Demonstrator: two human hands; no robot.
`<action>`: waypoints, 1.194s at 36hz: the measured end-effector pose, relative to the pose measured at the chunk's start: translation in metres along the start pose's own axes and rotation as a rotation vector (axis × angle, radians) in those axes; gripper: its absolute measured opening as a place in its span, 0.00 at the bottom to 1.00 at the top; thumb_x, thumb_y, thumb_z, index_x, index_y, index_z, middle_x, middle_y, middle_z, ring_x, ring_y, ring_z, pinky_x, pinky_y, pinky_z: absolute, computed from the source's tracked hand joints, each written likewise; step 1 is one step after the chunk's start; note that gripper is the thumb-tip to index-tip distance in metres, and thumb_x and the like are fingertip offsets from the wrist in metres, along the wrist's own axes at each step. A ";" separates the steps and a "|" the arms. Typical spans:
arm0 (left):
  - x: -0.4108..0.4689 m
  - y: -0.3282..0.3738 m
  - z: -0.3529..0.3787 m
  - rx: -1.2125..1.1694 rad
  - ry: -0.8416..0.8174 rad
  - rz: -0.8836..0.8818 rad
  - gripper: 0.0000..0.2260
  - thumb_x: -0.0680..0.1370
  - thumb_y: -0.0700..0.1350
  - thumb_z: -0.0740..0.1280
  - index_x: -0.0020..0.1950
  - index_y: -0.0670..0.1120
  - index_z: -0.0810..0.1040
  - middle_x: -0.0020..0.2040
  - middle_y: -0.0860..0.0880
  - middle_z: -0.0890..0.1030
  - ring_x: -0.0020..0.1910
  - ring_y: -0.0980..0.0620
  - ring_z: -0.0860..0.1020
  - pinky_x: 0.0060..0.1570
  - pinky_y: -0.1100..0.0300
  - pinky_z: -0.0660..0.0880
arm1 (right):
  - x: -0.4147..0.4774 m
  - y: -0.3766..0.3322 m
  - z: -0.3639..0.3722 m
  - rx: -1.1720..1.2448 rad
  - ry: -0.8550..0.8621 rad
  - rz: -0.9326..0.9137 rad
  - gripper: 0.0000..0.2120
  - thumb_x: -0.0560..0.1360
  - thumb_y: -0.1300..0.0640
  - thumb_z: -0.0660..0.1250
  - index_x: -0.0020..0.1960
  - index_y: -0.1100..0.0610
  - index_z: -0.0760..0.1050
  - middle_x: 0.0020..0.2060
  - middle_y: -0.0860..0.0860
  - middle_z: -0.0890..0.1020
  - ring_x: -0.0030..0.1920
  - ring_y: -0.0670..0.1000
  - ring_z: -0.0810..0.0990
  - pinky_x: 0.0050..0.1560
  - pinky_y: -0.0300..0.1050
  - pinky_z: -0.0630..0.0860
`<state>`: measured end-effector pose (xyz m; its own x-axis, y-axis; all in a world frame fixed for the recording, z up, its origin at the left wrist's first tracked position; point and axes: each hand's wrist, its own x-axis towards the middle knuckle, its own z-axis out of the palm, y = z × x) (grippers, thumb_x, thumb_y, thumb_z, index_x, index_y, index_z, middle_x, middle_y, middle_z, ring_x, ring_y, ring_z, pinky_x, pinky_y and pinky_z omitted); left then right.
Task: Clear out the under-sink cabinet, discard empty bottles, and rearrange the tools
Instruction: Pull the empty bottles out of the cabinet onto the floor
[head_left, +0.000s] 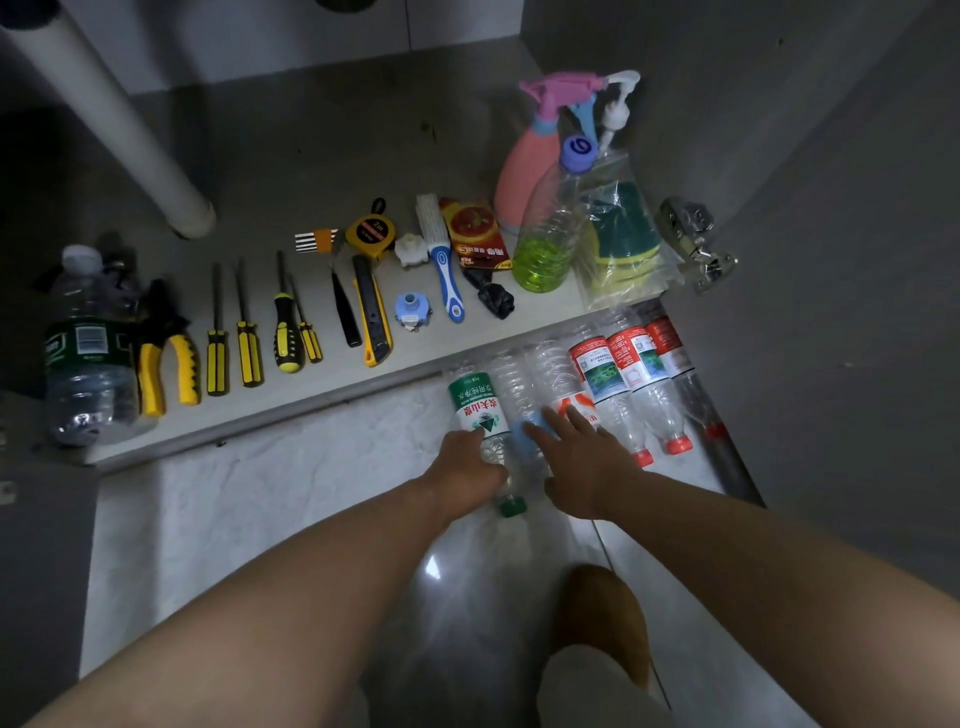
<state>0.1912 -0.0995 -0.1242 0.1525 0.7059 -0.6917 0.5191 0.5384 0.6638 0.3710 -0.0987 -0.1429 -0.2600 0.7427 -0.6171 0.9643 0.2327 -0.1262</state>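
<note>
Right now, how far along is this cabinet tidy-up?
Looks mostly done: the tools lie in a neat row on the cabinet floor. In hand: the left hand grips a green-labelled bottle on the tiles, and the right hand reaches open beside it. Left: the red-labelled bottles lie there, undiscarded.

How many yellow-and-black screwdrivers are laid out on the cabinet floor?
4, in a row right of the pliers: leftmost screwdriver, second screwdriver, thick-handled screwdriver, short screwdriver. None seems hidden.
</note>
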 end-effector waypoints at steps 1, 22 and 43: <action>0.001 -0.001 0.000 0.002 0.004 0.006 0.22 0.76 0.34 0.69 0.70 0.38 0.73 0.64 0.39 0.77 0.61 0.43 0.78 0.61 0.51 0.78 | 0.001 0.002 -0.001 0.024 -0.001 -0.005 0.39 0.79 0.46 0.65 0.81 0.46 0.46 0.82 0.51 0.44 0.81 0.60 0.44 0.77 0.62 0.56; -0.020 0.021 -0.072 0.557 -0.058 0.219 0.20 0.80 0.43 0.66 0.72 0.46 0.75 0.71 0.43 0.72 0.67 0.45 0.74 0.66 0.58 0.71 | -0.020 -0.019 -0.078 0.080 0.078 -0.157 0.26 0.79 0.57 0.64 0.76 0.55 0.66 0.72 0.55 0.68 0.72 0.56 0.67 0.69 0.52 0.69; -0.046 -0.046 -0.311 0.360 0.795 -0.374 0.38 0.79 0.53 0.70 0.80 0.48 0.51 0.73 0.34 0.62 0.72 0.34 0.65 0.70 0.44 0.66 | 0.037 -0.201 -0.169 -0.050 0.101 -0.500 0.17 0.80 0.56 0.61 0.68 0.53 0.73 0.64 0.53 0.73 0.67 0.55 0.69 0.64 0.51 0.72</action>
<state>-0.1013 -0.0140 -0.0343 -0.6248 0.6943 -0.3572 0.6666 0.7125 0.2189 0.1593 -0.0115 -0.0092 -0.6949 0.5891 -0.4123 0.7178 0.6030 -0.3481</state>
